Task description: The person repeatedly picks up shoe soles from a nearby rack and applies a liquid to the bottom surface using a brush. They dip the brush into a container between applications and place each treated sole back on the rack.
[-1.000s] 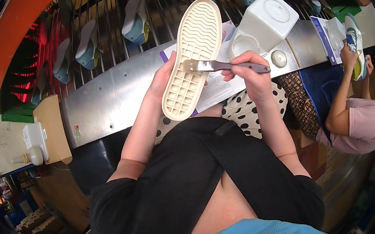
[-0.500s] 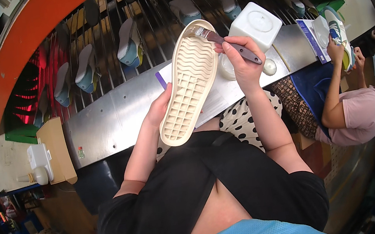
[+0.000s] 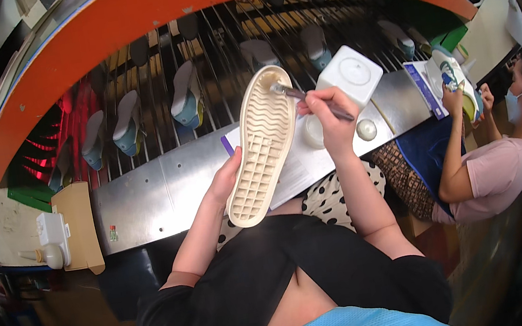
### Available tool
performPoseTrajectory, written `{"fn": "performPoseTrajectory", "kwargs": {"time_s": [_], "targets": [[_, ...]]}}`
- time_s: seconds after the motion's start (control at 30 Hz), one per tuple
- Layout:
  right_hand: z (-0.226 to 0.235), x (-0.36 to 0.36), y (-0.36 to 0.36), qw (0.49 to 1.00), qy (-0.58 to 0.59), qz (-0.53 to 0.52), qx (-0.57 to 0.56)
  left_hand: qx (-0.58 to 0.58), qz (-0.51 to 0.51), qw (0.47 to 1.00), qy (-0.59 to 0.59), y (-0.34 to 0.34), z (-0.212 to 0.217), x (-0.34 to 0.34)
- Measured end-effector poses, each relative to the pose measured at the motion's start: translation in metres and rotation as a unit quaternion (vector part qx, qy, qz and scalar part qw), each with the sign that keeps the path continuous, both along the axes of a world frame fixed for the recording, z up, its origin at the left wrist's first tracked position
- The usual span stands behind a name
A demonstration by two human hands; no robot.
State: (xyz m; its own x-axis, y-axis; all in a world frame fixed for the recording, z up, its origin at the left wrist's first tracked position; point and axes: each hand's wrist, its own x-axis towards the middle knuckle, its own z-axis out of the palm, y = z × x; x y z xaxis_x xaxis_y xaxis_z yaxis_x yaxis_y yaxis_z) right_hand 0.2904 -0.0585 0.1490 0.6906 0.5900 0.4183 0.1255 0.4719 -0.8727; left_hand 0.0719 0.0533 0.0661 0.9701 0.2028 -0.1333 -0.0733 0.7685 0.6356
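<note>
Above the steel bench (image 3: 166, 187), my left hand (image 3: 227, 179) clasps the cream shoe sole (image 3: 261, 146) at its edge, tread side tilted up toward me so my right hand (image 3: 328, 119), clenched on a brush (image 3: 305, 97), reaches its toe end.

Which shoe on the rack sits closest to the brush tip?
The pale shoe with the teal sole, just above the toe of the cream sole where the brush touches; the others sit farther left or right.
</note>
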Motion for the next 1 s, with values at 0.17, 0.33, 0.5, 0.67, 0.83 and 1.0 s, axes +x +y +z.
{"fn": "performPoseTrajectory", "kwargs": {"time_s": [0.17, 0.33, 0.5, 0.67, 0.83, 1.0], "targets": [[-0.014, -0.009, -0.004, 0.991, -0.028, 0.124, -0.046, -0.028, -0.002, 0.999, -0.024, 0.004, 0.005, 0.004], [-0.031, -0.042, -0.011, 0.982, -0.102, 0.138, -0.085, -0.077, 0.075, 0.994, -0.028, 0.017, 0.01, 0.012], [-0.032, -0.064, -0.018, 0.964, -0.185, 0.176, -0.073, -0.071, 0.149, 0.986, -0.018, 0.036, 0.01, 0.021], [-0.028, -0.075, -0.023, 0.945, -0.193, 0.255, -0.071, -0.087, 0.148, 0.984, -0.053, 0.05, 0.01, 0.016], [-0.001, -0.048, -0.019, 0.874, -0.221, 0.41, -0.141, -0.075, 0.139, 0.987, -0.04, 0.05, 0.011, 0.011], [0.019, -0.01, -0.009, 0.869, -0.291, 0.353, -0.189, -0.187, 0.147, 0.971, -0.005, 0.038, 0.016, 0.011]]}}
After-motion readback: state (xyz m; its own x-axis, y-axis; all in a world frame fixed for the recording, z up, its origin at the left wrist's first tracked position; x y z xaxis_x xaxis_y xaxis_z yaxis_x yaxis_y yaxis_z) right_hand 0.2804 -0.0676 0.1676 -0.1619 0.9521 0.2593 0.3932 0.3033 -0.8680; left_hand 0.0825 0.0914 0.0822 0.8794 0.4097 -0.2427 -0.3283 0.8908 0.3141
